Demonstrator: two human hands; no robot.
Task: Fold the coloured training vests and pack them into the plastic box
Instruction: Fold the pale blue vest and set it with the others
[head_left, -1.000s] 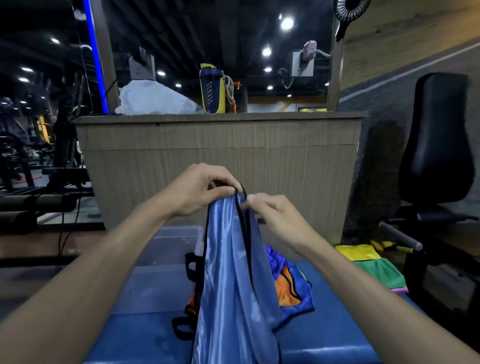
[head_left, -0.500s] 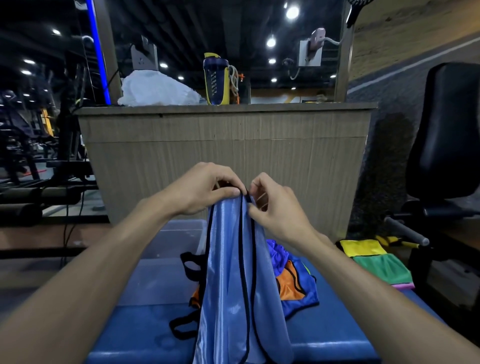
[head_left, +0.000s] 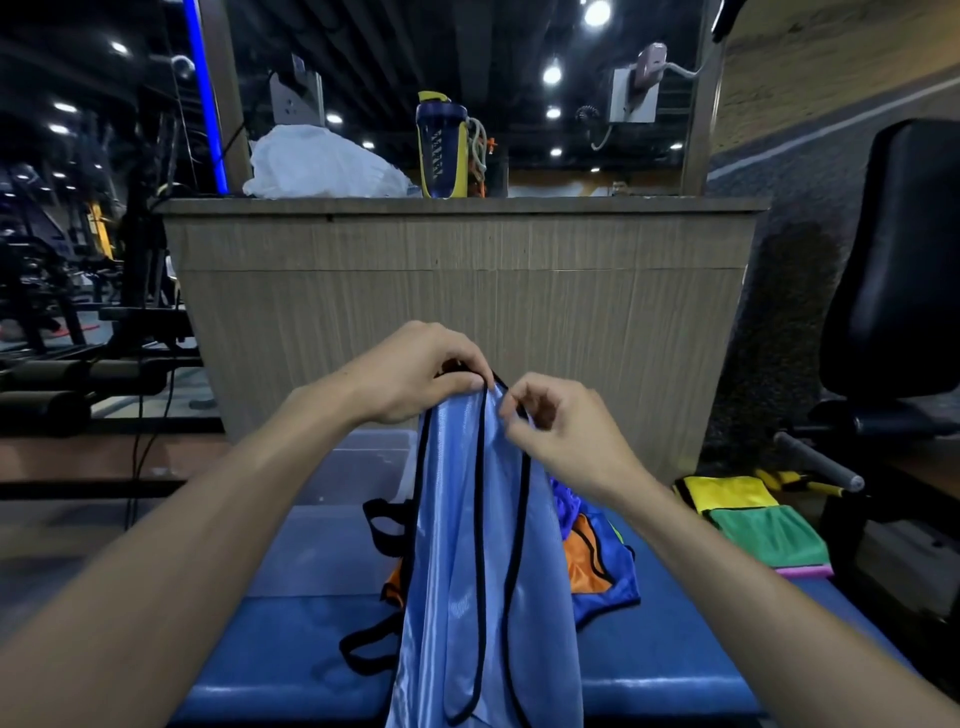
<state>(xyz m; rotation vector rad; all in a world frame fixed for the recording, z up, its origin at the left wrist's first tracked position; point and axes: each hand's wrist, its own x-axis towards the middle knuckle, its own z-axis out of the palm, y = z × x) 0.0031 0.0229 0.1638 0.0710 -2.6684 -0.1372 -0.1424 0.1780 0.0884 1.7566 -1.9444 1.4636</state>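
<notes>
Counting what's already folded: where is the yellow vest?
Head view, right side: the yellow vest lies atop the green vest, beside the blue bench.

Glossy cloth vest (head_left: 488, 561), wood-grain counter (head_left: 457, 291)

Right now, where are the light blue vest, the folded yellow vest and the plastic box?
light blue vest (head_left: 488, 571): head view, middle of the hanging fabric.
yellow vest (head_left: 727, 492): head view, top face of the folded stack.
plastic box (head_left: 358, 473): head view, clear wall left of the vest.

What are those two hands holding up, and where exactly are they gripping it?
A light blue training vest, pinched at its black-trimmed top edge by the left hand and the right hand.
</notes>
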